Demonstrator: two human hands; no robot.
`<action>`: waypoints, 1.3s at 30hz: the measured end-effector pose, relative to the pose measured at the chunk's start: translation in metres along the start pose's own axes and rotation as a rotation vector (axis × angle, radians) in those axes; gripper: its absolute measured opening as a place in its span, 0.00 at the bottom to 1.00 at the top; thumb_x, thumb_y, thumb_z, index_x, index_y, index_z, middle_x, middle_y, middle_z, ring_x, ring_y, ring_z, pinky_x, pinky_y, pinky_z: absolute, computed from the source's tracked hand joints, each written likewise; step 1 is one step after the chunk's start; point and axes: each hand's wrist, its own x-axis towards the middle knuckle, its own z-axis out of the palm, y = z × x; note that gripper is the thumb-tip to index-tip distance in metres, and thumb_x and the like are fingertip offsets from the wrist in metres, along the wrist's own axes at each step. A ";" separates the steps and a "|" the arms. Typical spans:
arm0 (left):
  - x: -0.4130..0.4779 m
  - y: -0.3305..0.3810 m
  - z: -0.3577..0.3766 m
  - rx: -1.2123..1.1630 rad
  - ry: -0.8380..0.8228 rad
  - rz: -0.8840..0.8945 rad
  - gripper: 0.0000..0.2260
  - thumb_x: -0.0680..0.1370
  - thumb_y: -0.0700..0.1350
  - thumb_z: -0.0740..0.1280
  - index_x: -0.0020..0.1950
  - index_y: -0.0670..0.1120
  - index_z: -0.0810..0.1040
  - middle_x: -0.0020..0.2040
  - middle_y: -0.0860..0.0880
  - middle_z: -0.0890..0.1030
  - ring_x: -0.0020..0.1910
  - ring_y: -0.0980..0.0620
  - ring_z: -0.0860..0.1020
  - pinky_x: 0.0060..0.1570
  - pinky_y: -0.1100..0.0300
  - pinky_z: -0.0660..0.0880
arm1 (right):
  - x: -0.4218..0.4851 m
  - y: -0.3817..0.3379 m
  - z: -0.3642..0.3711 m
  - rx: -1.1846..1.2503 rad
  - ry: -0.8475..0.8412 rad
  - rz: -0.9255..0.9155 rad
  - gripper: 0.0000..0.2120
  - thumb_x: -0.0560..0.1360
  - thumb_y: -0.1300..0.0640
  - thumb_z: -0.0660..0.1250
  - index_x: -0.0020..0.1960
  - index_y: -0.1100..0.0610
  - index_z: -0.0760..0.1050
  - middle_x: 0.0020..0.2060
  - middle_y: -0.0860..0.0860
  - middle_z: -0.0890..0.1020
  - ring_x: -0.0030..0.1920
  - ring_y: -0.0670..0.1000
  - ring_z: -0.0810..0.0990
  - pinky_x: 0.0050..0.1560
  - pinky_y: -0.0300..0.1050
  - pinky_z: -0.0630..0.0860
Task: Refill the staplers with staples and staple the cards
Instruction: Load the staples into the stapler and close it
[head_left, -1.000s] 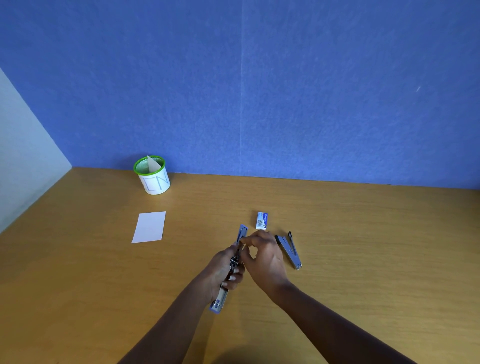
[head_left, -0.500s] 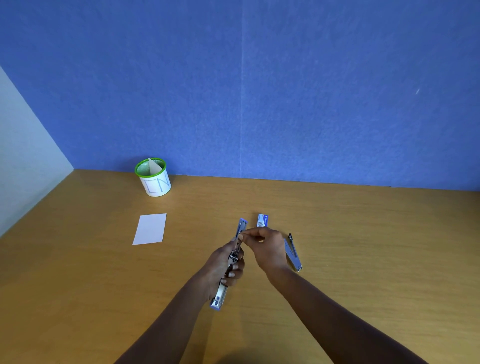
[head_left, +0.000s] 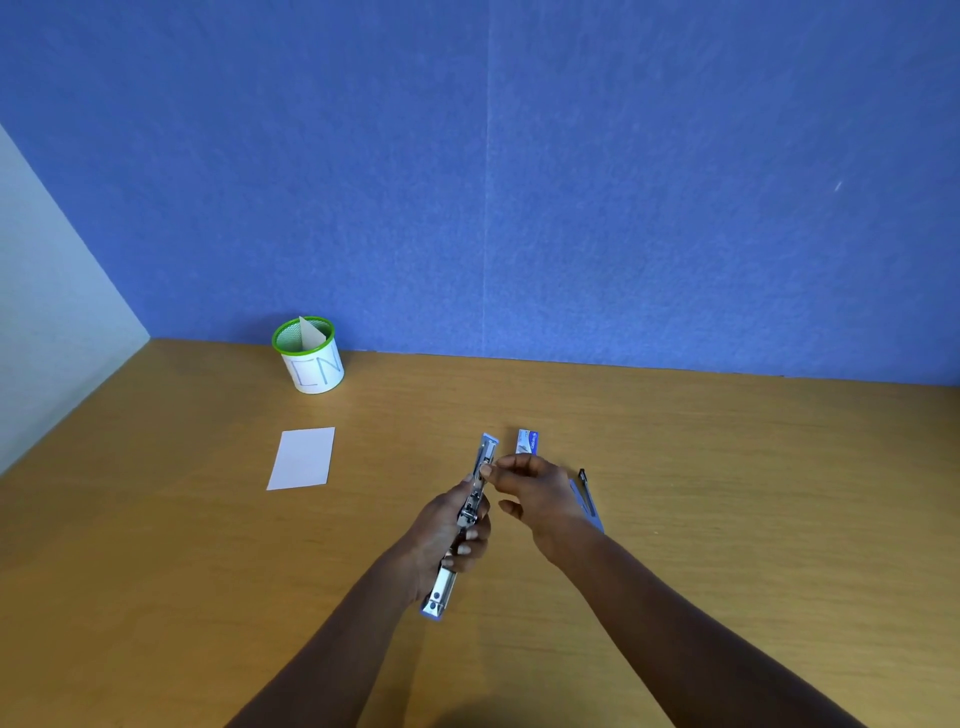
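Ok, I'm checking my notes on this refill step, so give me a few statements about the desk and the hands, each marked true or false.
1. The left hand grips the opened stapler. True.
2. The white card lies under that stapler. False: it lies flat on the table, apart to the left.
3. The staple box sits just beyond the right hand. True.
4. The second stapler stands in the green-rimmed cup. False: it lies on the table beside the right hand.
5. The right hand rests flat on the table. False: its fingertips pinch at the opened stapler's channel.
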 end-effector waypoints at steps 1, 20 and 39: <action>0.000 0.000 0.000 0.001 -0.003 0.000 0.20 0.81 0.56 0.53 0.35 0.45 0.67 0.23 0.52 0.64 0.18 0.58 0.60 0.17 0.70 0.52 | 0.000 0.000 0.000 0.016 0.001 0.003 0.09 0.69 0.64 0.72 0.45 0.56 0.73 0.38 0.48 0.78 0.40 0.44 0.77 0.38 0.38 0.73; 0.007 0.002 -0.002 -0.299 0.162 0.054 0.19 0.82 0.51 0.54 0.35 0.43 0.69 0.23 0.50 0.69 0.19 0.56 0.66 0.16 0.67 0.61 | 0.001 0.014 -0.001 -0.453 -0.050 -0.386 0.13 0.74 0.62 0.68 0.58 0.55 0.74 0.46 0.46 0.79 0.42 0.44 0.78 0.42 0.30 0.74; 0.012 0.004 -0.017 -0.660 0.281 0.144 0.14 0.82 0.47 0.54 0.53 0.43 0.78 0.35 0.49 0.72 0.30 0.54 0.72 0.30 0.59 0.72 | -0.006 0.027 -0.003 -0.657 -0.440 -0.504 0.17 0.67 0.67 0.74 0.55 0.56 0.81 0.47 0.41 0.72 0.42 0.36 0.75 0.37 0.28 0.72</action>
